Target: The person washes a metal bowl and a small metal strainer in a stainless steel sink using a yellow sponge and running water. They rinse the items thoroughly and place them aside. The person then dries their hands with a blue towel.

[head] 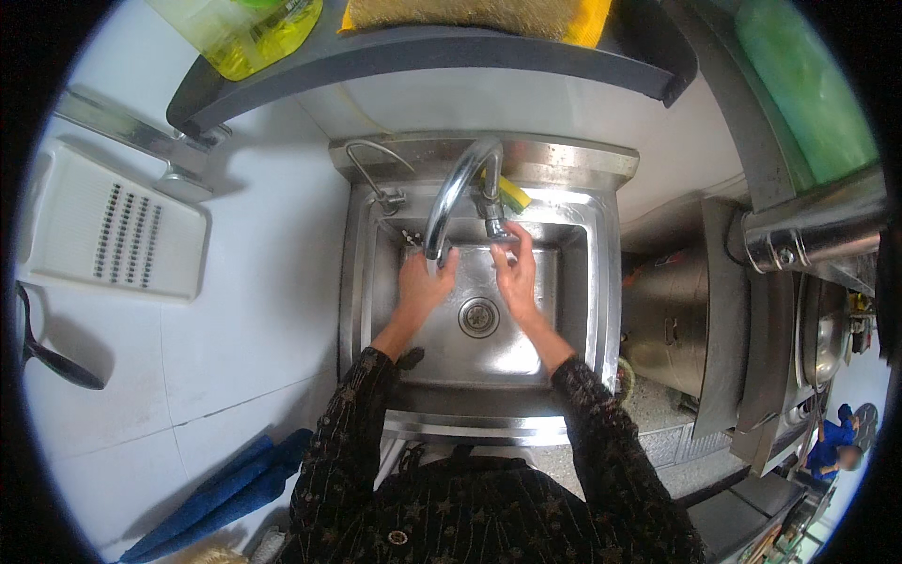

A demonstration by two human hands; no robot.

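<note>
My left hand (425, 282) is at the outlet end of a curved chrome faucet (451, 194), over a stainless steel sink (451, 359); something small and dark shows by its thumb, and whether the hand grips it cannot be told. My right hand (518, 275) is raised beside the faucet's handle (496, 227), fingers bent and apart, the index fingertip close to or touching it. Below and between both hands lies the round drain strainer (480, 318). A yellow and green sponge (514, 194) rests behind the faucet base.
A dark shelf (437, 56) above holds a bottle of yellow liquid (271, 42) and a yellow-edged scrubber (479, 17). At left hang a white plastic rack (120, 218), a black utensil (63, 366) and a blue cloth (225, 497). A person in blue (831, 448) is far right, past steel equipment (662, 324).
</note>
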